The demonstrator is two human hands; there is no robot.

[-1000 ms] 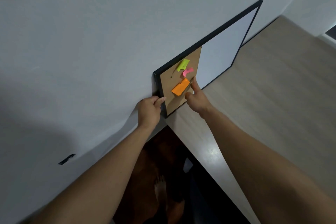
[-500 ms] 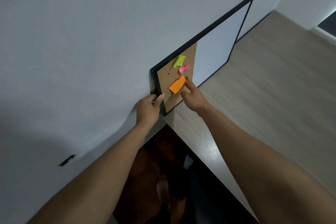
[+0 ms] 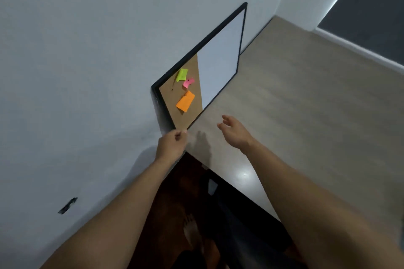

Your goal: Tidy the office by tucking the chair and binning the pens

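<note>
No chair or pen is in view. A black-framed board [image 3: 220, 50], part cork and part whiteboard, leans on the grey wall and stands on the light wooden desk [image 3: 306, 126]. Pinned to the cork are a green note [image 3: 181, 74], a pink note [image 3: 188, 82] and an orange note [image 3: 185, 101]. My left hand [image 3: 171, 145] has its fingers curled, with thumb and fingertips pinched at the board's lower near corner. My right hand [image 3: 235, 132] hovers open above the desk, to the right of that corner, touching nothing.
The desk's dark front edge [image 3: 240, 194] runs diagonally below my arms. Beneath it, dark floor and a bare foot [image 3: 191, 230] show. A white wall and a dark window panel [image 3: 376, 17] close off the far right. A small dark mark [image 3: 67, 205] sits low on the wall.
My right hand has come off the orange note and drawn back over the desk, now open. My left hand slid from the board's left edge down to its lower corner.
</note>
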